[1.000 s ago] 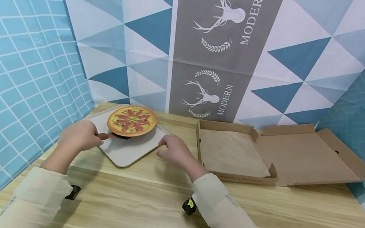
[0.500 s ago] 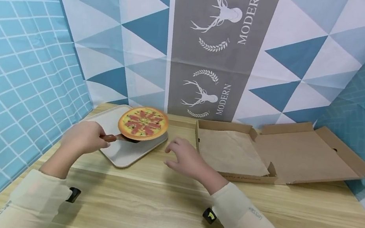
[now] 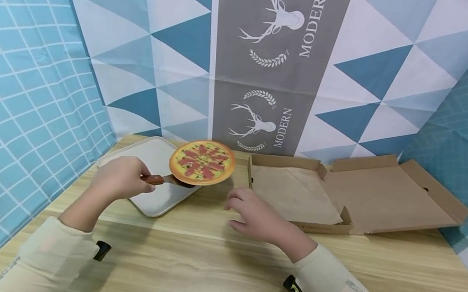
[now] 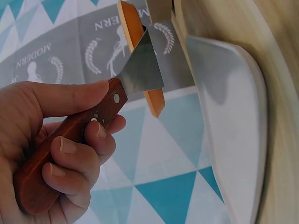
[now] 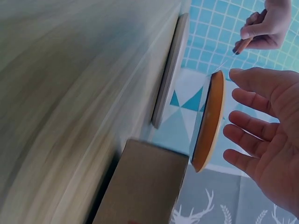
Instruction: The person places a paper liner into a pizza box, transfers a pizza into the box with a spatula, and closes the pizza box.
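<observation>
Your left hand (image 3: 123,177) curls firmly round a steel spatula with a red-brown wooden handle (image 4: 110,102), which carries a round yellow-and-red pizza (image 3: 202,162) above the pale wooden table (image 3: 195,272). Your right hand (image 3: 257,216), fingers loosely bent, holds nothing, near the pizza. Lifting looks done: the pizza is clear of the white rectangular tray (image 3: 156,200) at left. Setting it down seems left; at right sits a paper-lined brown cardboard box (image 3: 328,228), lid folded back.
</observation>
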`<state>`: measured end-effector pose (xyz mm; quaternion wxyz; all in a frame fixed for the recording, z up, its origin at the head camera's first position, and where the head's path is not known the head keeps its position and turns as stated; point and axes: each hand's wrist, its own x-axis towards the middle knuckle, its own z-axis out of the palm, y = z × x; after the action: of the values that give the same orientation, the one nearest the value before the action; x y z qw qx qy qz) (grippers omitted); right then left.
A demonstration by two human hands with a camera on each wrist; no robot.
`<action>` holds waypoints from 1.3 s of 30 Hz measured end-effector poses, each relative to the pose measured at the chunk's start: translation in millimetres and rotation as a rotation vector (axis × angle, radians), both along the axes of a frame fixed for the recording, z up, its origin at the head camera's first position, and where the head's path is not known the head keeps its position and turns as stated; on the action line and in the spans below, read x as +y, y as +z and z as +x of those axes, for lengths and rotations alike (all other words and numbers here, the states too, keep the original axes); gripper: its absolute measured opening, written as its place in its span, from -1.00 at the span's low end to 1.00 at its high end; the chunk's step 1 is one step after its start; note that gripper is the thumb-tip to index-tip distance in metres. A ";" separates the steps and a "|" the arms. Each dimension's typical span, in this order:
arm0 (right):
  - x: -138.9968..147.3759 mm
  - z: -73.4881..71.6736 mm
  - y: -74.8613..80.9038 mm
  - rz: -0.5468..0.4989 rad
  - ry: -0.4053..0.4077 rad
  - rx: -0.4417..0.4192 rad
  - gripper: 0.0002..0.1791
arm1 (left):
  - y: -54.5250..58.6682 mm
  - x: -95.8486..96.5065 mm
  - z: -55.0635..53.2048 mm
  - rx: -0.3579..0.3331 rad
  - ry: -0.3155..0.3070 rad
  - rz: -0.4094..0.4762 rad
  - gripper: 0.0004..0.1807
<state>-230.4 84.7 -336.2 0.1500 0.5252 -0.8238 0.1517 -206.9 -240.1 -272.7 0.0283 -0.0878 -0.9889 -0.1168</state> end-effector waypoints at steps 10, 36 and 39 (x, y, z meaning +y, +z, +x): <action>35.1 0.6 -8.0 0.004 -0.025 0.047 -0.71 | 9.5 23.8 -1.6 -0.020 -0.037 0.006 -0.91; 113.6 1.6 -19.8 0.025 -0.208 0.024 -0.72 | 19.4 95.5 -28.9 -0.001 -0.190 -0.050 -0.79; 121.2 2.0 -19.4 0.031 -0.248 0.009 -0.73 | 18.1 104.2 -35.2 0.001 -0.206 -0.060 -0.75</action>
<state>-228.4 206.0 -355.7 0.1633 0.4223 -0.8839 0.1170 -242.1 -135.8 -254.6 0.0142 -0.1899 -0.9776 -0.0896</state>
